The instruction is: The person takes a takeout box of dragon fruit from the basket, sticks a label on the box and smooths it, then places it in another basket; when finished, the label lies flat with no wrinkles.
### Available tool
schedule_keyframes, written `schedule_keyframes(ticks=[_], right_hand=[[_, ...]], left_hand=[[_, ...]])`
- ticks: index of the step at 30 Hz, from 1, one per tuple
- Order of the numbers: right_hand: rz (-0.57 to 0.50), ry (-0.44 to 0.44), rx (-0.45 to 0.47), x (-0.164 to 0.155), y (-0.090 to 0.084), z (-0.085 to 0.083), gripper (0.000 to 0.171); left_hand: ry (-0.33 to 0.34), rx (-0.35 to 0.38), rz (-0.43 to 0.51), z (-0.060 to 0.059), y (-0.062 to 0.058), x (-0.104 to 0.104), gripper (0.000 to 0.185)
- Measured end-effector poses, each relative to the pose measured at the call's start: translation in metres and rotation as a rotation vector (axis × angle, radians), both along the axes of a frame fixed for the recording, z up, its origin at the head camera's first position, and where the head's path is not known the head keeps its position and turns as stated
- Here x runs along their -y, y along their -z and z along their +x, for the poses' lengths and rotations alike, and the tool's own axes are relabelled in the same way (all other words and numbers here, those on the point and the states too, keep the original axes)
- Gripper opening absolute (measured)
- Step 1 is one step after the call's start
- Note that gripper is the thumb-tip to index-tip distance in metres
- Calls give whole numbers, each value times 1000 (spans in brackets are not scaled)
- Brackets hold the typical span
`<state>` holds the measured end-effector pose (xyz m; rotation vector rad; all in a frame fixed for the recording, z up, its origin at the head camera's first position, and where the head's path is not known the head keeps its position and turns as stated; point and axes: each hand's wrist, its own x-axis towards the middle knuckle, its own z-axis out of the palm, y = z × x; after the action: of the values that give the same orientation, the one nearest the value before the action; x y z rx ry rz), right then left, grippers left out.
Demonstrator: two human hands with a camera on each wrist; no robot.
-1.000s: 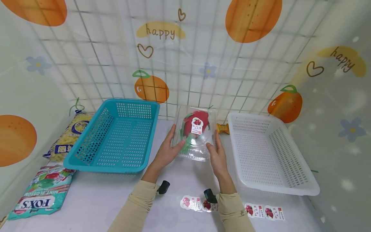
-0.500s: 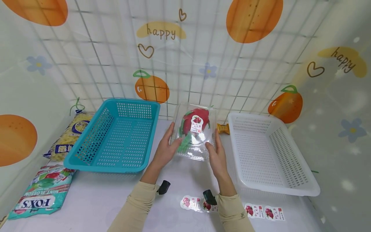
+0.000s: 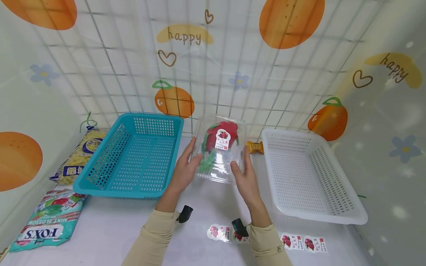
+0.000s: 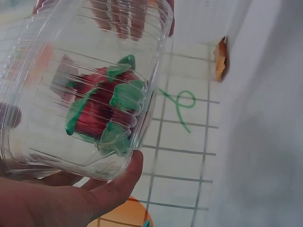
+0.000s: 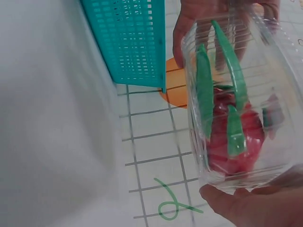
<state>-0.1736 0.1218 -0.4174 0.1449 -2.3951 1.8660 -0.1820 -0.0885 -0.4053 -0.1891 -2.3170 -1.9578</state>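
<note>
A clear plastic clamshell box [image 3: 219,173] is held up between both hands above the table. Inside lies a red dragon fruit [image 3: 233,130] with green scales; a white label sticker [image 3: 223,139] with fruit pictures shows on the lid. My left hand [image 3: 183,171] grips the box's left side, its thumb over the near edge. The right side is gripped by my right hand [image 3: 247,181], thumb likewise on top. From the wrist views, the box's ribbed wall [image 4: 109,42] and the fruit [image 5: 236,137] show from the sides, with fingers around the far wall.
A teal basket [image 3: 146,194] stands at left, a white basket [image 3: 319,216] at right. An orange-wrapped snack [image 3: 255,147] lies by the white basket. Several fruit stickers [image 3: 292,241] lie in front. A pasta bag [image 3: 78,157] and a Fox's candy bag [image 3: 50,221] lie far left.
Both hands have raised the box with the dragon fruit slightly and shifted it a little to the left. The baskets, bags and loose stickers stay where they were.
</note>
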Motion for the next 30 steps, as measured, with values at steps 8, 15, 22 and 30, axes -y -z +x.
schedule_keyframes(ticks=[8,15,22,30], right_hand=[[40,-79,-16,-1,-3,3,103],[53,-129,21,2,-7,6,117],[26,-145,38,10,-12,11,122],[27,-158,-18,22,-13,16,121]], left_hand=[[27,-9,62,1,-4,7,64],[10,18,48,4,-10,13,63],[-11,30,-3,9,-16,22,61],[-8,10,-14,13,-24,33,57]])
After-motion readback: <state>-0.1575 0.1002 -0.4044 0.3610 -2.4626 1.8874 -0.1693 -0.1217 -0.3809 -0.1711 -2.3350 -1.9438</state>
